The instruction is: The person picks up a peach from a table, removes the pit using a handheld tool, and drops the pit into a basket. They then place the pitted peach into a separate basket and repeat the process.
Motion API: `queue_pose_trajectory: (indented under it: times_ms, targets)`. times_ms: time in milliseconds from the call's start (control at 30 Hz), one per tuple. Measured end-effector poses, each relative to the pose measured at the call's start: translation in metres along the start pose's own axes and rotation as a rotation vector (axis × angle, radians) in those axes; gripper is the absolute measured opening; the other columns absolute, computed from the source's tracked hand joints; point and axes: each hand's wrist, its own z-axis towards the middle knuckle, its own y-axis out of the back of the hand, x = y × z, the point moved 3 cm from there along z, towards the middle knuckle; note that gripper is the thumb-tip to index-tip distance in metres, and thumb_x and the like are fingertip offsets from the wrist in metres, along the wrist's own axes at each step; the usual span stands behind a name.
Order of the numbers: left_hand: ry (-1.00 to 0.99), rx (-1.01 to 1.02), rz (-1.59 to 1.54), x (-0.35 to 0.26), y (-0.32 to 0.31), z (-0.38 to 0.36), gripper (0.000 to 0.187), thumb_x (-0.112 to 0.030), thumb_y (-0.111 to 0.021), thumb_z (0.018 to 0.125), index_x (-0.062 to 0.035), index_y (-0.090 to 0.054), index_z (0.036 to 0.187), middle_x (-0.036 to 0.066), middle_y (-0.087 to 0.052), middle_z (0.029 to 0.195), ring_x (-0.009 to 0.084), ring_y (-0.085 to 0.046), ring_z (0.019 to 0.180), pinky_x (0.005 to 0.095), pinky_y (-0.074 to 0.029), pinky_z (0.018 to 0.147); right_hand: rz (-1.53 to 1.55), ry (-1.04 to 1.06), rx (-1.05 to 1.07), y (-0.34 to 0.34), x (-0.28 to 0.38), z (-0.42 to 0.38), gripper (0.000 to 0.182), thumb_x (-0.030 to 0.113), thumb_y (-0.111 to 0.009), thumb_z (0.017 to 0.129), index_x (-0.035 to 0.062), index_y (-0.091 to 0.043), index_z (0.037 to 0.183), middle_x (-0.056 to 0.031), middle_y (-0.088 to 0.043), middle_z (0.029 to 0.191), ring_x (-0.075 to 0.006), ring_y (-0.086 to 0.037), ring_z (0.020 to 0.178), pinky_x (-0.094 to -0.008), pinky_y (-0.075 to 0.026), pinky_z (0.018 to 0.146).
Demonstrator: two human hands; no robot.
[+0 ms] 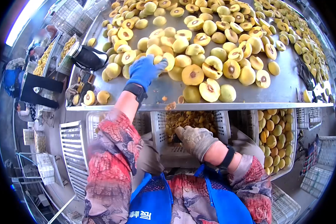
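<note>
White characters are printed on our blue apron [153,203] near its lower edge, but they sit upside down to the view and we cannot read them.

We take the steel bench [287,89] as our landmark. Its top is heaped with yellow peach halves [212,48], some cut side up with the dark pit hollow showing, some dome up. The heap is thickest toward the far side of the bench; nearer its front edge the metal lies bare in a strip, with only a few halves and scraps on it. A black bag [88,56] rests at the bench's left edge.

Our left hand [144,71], in a blue glove, reaches over the front edge of the bench and lies with fingers curled on a peach half [164,61] at the near side of the heap; whether it truly grips the fruit we cannot tell.

Below the front edge of the bench stands a white plastic crate [164,143], holding small brownish-yellow pieces. Our right hand [196,140], in a worn grey glove, is closed over a dark tool [176,139] at this crate's near wall; little of the tool shows. Right of it, also under the bench edge, a second crate [287,164] is filled with whole-looking yellow halves, dome up.

Left of the bench, empty white crates [74,149] crowd the floor, and further off a person [37,87] stands by trays of fruit [44,59].
</note>
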Motion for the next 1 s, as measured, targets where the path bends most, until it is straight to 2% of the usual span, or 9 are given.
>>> queue_pose_trajectory:
  times_ms: [133,267,400,467,567,633,733,867,1000]
  targets:
    - [-0.097,-0.171,-0.054,-0.014,-0.014,-0.008,0.065,-0.047,-0.064,0.076,-0.0022,-0.053,0.121,0.023,-0.059,0.109,0.0361,-0.057,0.101,0.0413,-0.044,0.086,0.161,-0.014,-0.123,0.017,-0.005,-0.002,0.019,0.017,-0.053,0.084,0.0056,-0.051,0.098,-0.0200,-0.062,0.088,-0.0377,-0.063,0.081,-0.0464,-0.051,0.067]
    - [-0.471,-0.299,-0.275,-0.024,-0.030,-0.006,0.058,-0.028,-0.072,0.072,-0.0060,-0.052,0.122,0.019,-0.060,0.104,0.0342,-0.057,0.099,0.0402,-0.042,0.091,0.411,-0.009,-0.403,0.028,-0.018,0.005,0.025,0.020,-0.061,0.078,0.0051,-0.050,0.095,-0.0214,-0.060,0.089,-0.0385,-0.061,0.080,-0.0445,-0.050,0.070]
    - [-0.266,-0.186,-0.441,-0.022,-0.024,0.001,0.048,-0.014,-0.071,0.071,-0.0039,-0.057,0.115,0.016,-0.062,0.098,0.0285,-0.061,0.088,0.0358,-0.048,0.080,0.608,-0.236,-0.705,0.064,-0.030,0.001,0.030,0.024,-0.066,0.078,0.0082,-0.055,0.100,-0.0163,-0.063,0.080,-0.0345,-0.062,0.078,-0.0397,-0.049,0.071]
    - [-0.131,0.022,-0.701,-0.004,-0.035,0.009,0.046,-0.005,-0.070,0.068,0.0009,-0.058,0.112,0.007,-0.064,0.090,0.0120,-0.059,0.079,0.0255,-0.048,0.070,0.684,-0.376,-0.732,0.060,-0.051,0.008,0.036,0.026,-0.071,0.073,0.0070,-0.056,0.099,-0.0144,-0.063,0.080,-0.0309,-0.063,0.077,-0.0369,-0.050,0.071]
    - [-0.129,0.239,-1.094,-0.019,-0.006,-0.028,0.045,0.003,-0.064,0.068,0.0047,-0.056,0.112,0.005,-0.062,0.092,0.0113,-0.059,0.083,0.0231,-0.048,0.074,0.837,-0.275,-0.801,0.066,-0.055,0.007,0.035,0.016,-0.069,0.073,0.0073,-0.054,0.104,-0.0108,-0.063,0.087,-0.0237,-0.062,0.078,-0.0322,-0.050,0.072]
    - [-0.096,0.338,-1.280,-0.028,0.010,-0.056,0.046,0.003,-0.062,0.068,0.0042,-0.056,0.114,0.005,-0.061,0.095,0.0119,-0.059,0.086,0.0235,-0.047,0.077,0.720,-0.160,-0.932,0.075,-0.044,0.001,0.034,0.003,-0.067,0.073,0.0061,-0.054,0.105,-0.0034,-0.063,0.095,-0.0124,-0.059,0.081,-0.0254,-0.049,0.074]
    - [-0.038,0.371,-1.478,-0.035,0.019,-0.092,0.044,-0.001,-0.066,0.072,0.0051,-0.055,0.115,0.005,-0.062,0.094,0.0106,-0.059,0.082,0.0239,-0.047,0.076,0.830,0.015,-1.035,0.076,-0.034,0.005,0.039,0.014,-0.069,0.072,0.0086,-0.055,0.108,-0.0129,-0.064,0.089,-0.0269,-0.064,0.079,-0.0333,-0.051,0.072]
    - [-0.001,0.237,-1.674,-0.053,0.013,-0.128,0.037,-0.019,-0.064,0.083,0.0016,-0.057,0.113,0.006,-0.062,0.100,0.0123,-0.058,0.091,0.0266,-0.045,0.084,0.661,0.164,-1.093,0.076,-0.017,0.005,0.039,0.006,-0.069,0.071,0.0075,-0.056,0.108,-0.0124,-0.064,0.091,-0.0262,-0.064,0.084,-0.0328,-0.051,0.075]
    - [0.004,0.053,-1.938,-0.050,-0.021,-0.134,0.031,-0.027,-0.053,0.092,-0.0016,-0.056,0.109,0.007,-0.061,0.104,0.0161,-0.057,0.097,0.0315,-0.044,0.088,0.698,0.087,-0.997,0.068,-0.007,0.010,0.039,0.006,-0.069,0.071,0.0073,-0.056,0.107,-0.0130,-0.064,0.094,-0.0286,-0.064,0.086,-0.0345,-0.050,0.076]
